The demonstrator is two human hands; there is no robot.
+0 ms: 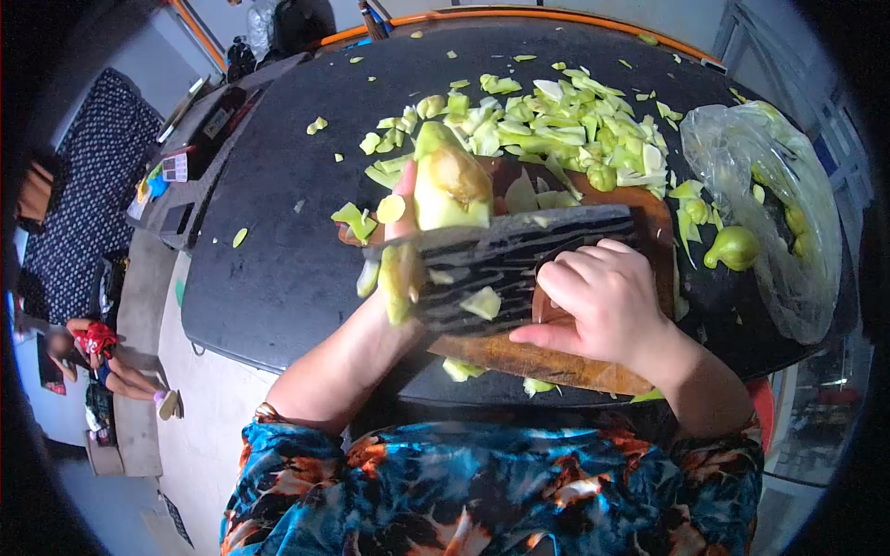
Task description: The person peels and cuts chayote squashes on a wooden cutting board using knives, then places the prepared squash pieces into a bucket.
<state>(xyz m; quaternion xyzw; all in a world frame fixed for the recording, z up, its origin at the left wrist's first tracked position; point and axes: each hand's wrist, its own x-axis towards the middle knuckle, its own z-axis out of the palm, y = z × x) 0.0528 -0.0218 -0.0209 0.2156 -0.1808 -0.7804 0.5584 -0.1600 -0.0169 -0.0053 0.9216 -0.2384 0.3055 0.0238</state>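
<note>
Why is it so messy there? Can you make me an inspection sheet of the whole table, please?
Surface: black table, scattered with green bits.
Job's things: wide dark knife over a wooden board; pale green vegetable with a brownish patch.
Clutter: heap of peelings past the board; clear plastic bag with green vegetables inside, and one knobbly vegetable beside it.
Hands: left hand holds the pale vegetable; right hand grips the knife handle.
Cables: none certain; can't tell what the orange line beyond the far edge is.
Surroundings: person in a red top off to the left.
</note>
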